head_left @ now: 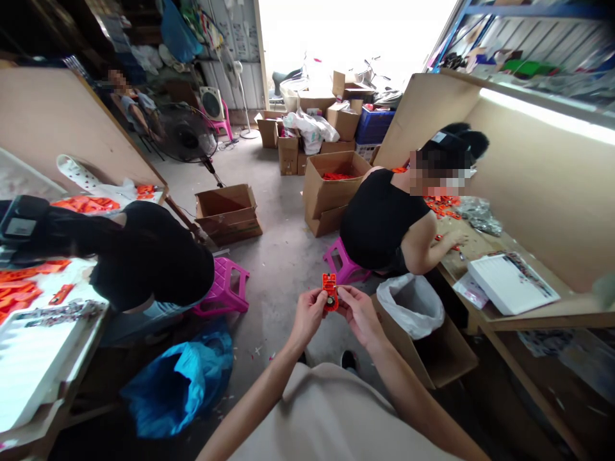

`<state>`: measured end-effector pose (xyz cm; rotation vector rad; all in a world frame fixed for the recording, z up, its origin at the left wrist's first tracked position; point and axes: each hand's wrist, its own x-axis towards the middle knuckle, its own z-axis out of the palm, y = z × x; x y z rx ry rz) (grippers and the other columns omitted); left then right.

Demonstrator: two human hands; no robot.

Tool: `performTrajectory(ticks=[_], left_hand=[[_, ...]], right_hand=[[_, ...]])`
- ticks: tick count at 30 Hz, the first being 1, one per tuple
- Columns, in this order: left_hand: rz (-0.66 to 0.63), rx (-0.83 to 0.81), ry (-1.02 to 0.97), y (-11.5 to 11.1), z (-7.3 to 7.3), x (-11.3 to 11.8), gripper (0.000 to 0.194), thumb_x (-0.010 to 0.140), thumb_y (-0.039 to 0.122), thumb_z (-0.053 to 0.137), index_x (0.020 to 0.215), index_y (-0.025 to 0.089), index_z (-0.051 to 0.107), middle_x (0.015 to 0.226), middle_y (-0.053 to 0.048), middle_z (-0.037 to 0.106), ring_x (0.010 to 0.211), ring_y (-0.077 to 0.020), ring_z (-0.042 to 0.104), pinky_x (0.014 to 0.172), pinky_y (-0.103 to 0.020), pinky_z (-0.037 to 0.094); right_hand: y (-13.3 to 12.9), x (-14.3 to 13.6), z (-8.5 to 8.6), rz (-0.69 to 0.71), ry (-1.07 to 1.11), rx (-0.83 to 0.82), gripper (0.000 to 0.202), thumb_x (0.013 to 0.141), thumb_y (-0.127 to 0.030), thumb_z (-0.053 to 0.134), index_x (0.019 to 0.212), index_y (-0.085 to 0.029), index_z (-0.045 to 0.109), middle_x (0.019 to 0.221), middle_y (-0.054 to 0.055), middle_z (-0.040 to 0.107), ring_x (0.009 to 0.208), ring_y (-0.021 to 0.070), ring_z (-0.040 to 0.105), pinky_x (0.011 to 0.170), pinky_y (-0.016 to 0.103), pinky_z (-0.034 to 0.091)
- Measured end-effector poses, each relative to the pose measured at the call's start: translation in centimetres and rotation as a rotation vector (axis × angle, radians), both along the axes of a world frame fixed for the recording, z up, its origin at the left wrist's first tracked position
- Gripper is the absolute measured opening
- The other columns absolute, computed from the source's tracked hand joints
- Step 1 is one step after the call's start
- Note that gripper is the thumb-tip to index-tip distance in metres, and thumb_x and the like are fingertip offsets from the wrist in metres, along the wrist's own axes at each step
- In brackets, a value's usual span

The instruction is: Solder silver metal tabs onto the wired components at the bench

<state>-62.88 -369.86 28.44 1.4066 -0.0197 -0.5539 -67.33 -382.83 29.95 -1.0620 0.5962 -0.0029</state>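
Observation:
A small orange plastic part (329,283) with a dark round piece near its lower end is held upright in front of my body. My left hand (309,312) pinches its left edge between thumb and fingers. On the other side, my right hand (359,312) has thumb and fingertips closed on its lower right edge. What the part belongs to is too small to tell. Both forearms reach forward over my pale clothing, above the grey floor.
Two people sit at workbenches, left (144,256) and right (379,214), with orange parts before them. A blue bag (177,384), a white-lined bin (413,304), pink stools (228,285) and cardboard boxes (228,211) stand on the floor. A fan (189,131) stands farther back.

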Motion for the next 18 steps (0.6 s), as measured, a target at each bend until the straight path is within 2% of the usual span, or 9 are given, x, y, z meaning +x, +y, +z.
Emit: performTrajectory(ticks=[6, 11, 15, 18], left_hand=[[0.006, 0.019, -0.071, 0.0, -0.3, -0.2, 0.046, 0.089, 0.055, 0.053, 0.082, 0.013, 0.069, 0.062, 0.001, 0.052, 0.053, -0.0106, 0.043, 0.051, -0.024, 0.033], [0.005, 0.040, -0.126, 0.2, -0.3, -0.3, 0.043, 0.094, 0.049, 0.052, 0.085, 0.013, 0.072, 0.066, 0.000, 0.056, 0.057, -0.0110, 0.044, 0.054, -0.023, 0.034], [-0.003, 0.067, -0.159, 0.2, -0.5, -0.6, 0.037, 0.095, 0.044, 0.054, 0.084, 0.014, 0.073, 0.069, -0.001, 0.061, 0.061, -0.0117, 0.047, 0.057, -0.022, 0.035], [0.007, 0.065, -0.155, -0.1, -0.7, -0.9, 0.035, 0.094, 0.042, 0.056, 0.084, 0.014, 0.074, 0.071, -0.002, 0.063, 0.065, -0.0135, 0.052, 0.059, -0.022, 0.040]], right_hand=[[0.0, 0.0, -0.6, -0.053, 0.019, -0.193, 0.037, 0.067, -0.051, 0.090, 0.082, -0.021, 0.076, 0.080, 0.002, 0.078, 0.075, 0.0191, 0.072, 0.081, 0.036, 0.061], [-0.2, 0.1, -1.0, -0.038, -0.003, -0.340, 0.034, 0.075, -0.052, 0.083, 0.086, -0.021, 0.075, 0.082, 0.004, 0.078, 0.076, 0.0206, 0.072, 0.079, 0.036, 0.062], [-0.4, -0.1, -0.6, -0.037, -0.050, -0.518, 0.030, 0.083, -0.049, 0.076, 0.093, -0.021, 0.074, 0.096, 0.007, 0.078, 0.082, 0.0199, 0.071, 0.076, 0.033, 0.059], [-0.3, -0.3, 0.1, -0.027, -0.101, -0.662, 0.024, 0.085, -0.045, 0.075, 0.090, -0.021, 0.075, 0.113, 0.009, 0.074, 0.096, 0.0214, 0.069, 0.079, 0.032, 0.058]])
